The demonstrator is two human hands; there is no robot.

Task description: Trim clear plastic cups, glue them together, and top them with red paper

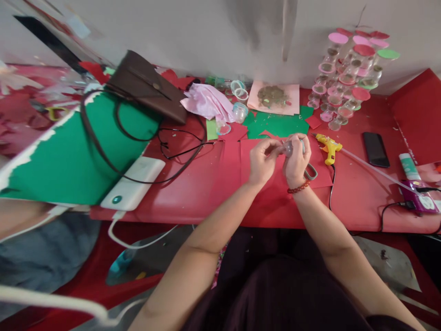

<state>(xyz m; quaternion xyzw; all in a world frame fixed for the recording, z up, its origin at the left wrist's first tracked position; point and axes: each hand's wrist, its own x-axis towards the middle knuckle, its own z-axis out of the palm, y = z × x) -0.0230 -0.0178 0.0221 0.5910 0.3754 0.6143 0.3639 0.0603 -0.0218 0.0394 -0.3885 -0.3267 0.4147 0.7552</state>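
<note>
Both hands meet above red paper sheets [229,170] on the red table. My right hand [298,158], with a beaded bracelet at its wrist, is closed around a small clear plastic cup [288,148] with a bluish rim. The fingers of my left hand [263,161] pinch together at the cup's left end; what they hold there is too small to make out. A grey scissors handle [311,172] shows beside my right wrist. Just right of that hand lies a yellow glue gun [329,148], a long translucent glue stick [375,168] trailing from its back.
Several clear cups [240,111] stand at the back near a pink cloth [210,102]. A hanging string of cups and paper discs [361,50] is back right. A phone [376,149], brown bag [148,87], eyeglasses [182,149] and white power bank [134,184] lie around.
</note>
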